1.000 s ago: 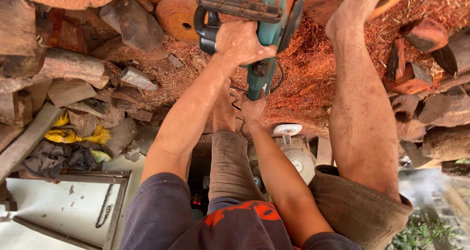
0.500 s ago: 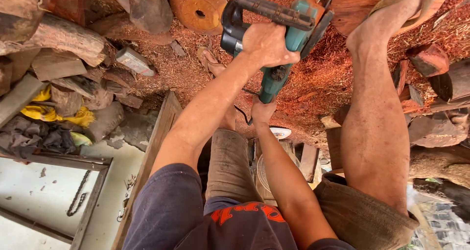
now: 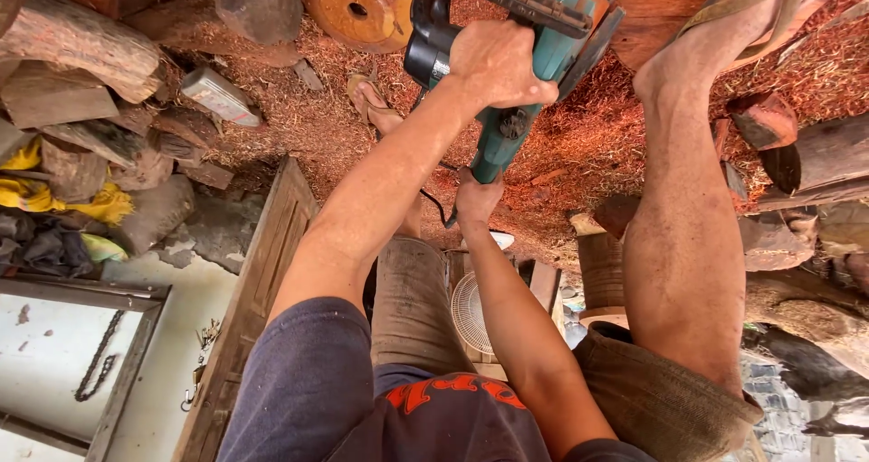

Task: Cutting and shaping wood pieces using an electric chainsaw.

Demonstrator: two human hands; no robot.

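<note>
The person stands over a floor of red sawdust with an electric chainsaw gripped in both hands. The left hand is clenched round the front handle on top. The right hand is closed on the rear grip, lower and nearer the body. The saw sits out in front of the knees, nose pointing away. Its bar runs off the top edge, so I cannot tell whether it touches wood. The right foot, in a sandal, rests up on a reddish log just beside the saw's front end, as if pinning it. This looks like the cutting step, with the log braced underfoot. Any further cut calls for both grips kept firm and the bar held clear of that foot. A round wooden disc lies further out, to the left.
</note>
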